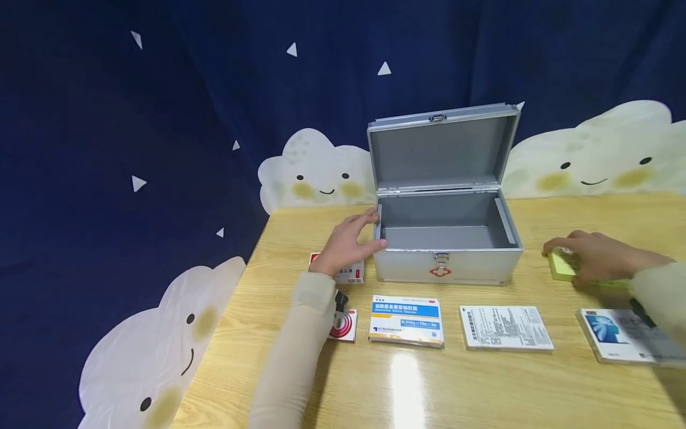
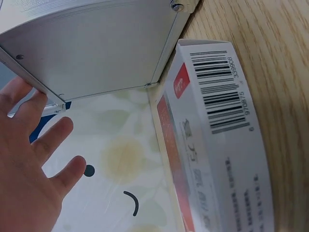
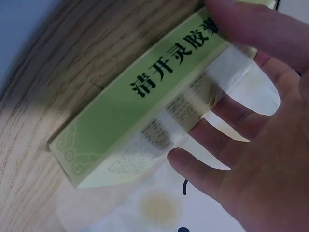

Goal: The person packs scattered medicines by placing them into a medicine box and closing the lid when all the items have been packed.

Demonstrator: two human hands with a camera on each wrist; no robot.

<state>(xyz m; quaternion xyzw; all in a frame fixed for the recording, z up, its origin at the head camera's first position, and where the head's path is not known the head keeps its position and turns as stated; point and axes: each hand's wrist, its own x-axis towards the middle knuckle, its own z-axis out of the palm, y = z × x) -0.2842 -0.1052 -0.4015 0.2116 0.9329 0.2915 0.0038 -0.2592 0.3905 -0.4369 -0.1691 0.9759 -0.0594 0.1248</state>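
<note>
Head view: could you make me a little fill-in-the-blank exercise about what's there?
1. The silver case has its lid standing ____.
2. The emblem on the case's front is a red ____.
3. The green box is in the person's ____ grip.
4. The dark blue backdrop shows smiling white ____.

Missing words: open; cross; right; clouds.

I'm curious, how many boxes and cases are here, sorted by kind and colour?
Open silver metal case: 1
Light-green cardboard box: 1
Flat white-and-red cardboard boxes: 2
Flat white-and-blue cardboard boxes: 2
Flat white cardboard box with black print: 1
Total: 7
</note>
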